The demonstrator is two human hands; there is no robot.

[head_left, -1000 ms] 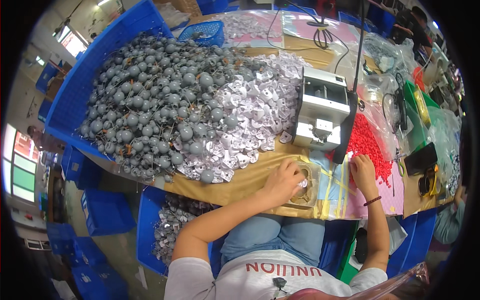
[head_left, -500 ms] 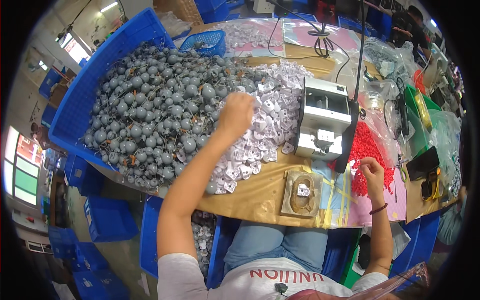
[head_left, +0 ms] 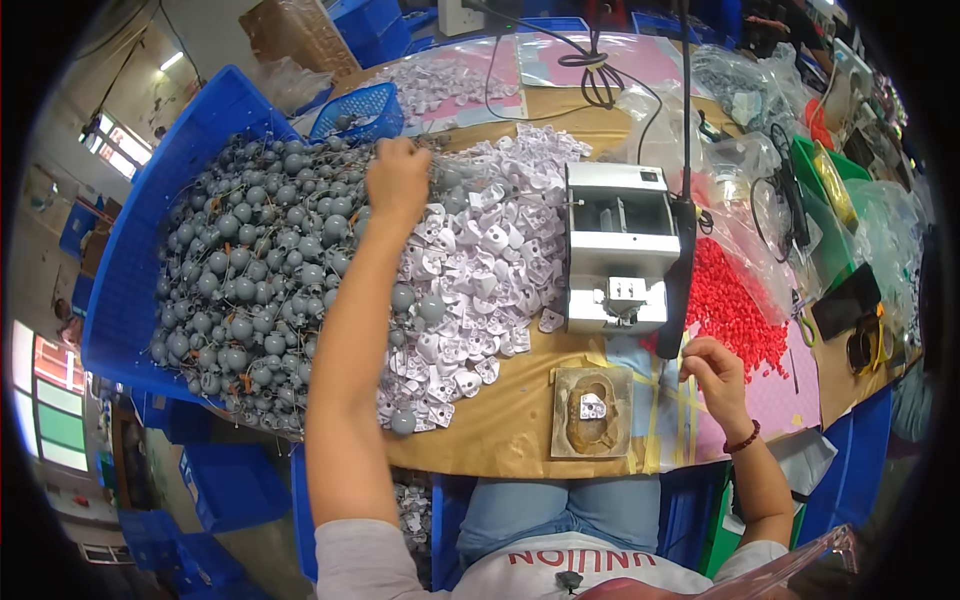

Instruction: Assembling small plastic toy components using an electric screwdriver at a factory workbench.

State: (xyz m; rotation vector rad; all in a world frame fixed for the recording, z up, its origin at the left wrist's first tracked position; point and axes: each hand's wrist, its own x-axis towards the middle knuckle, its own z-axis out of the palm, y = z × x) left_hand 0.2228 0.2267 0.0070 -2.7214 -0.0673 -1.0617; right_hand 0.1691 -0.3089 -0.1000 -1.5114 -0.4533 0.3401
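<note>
One of the hands (head_left: 398, 185), the left, now farther over grey balls (head_left: 245, 289)

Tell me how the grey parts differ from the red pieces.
The grey parts are ball-like; the red pieces are small and chunky. Each grey part's ball looks clearly bigger than a red piece. The grey parts form a wide heap against the blue bin's wall, the red pieces a smaller heap on the pink sheet. Both lie loose and jumbled.
</note>
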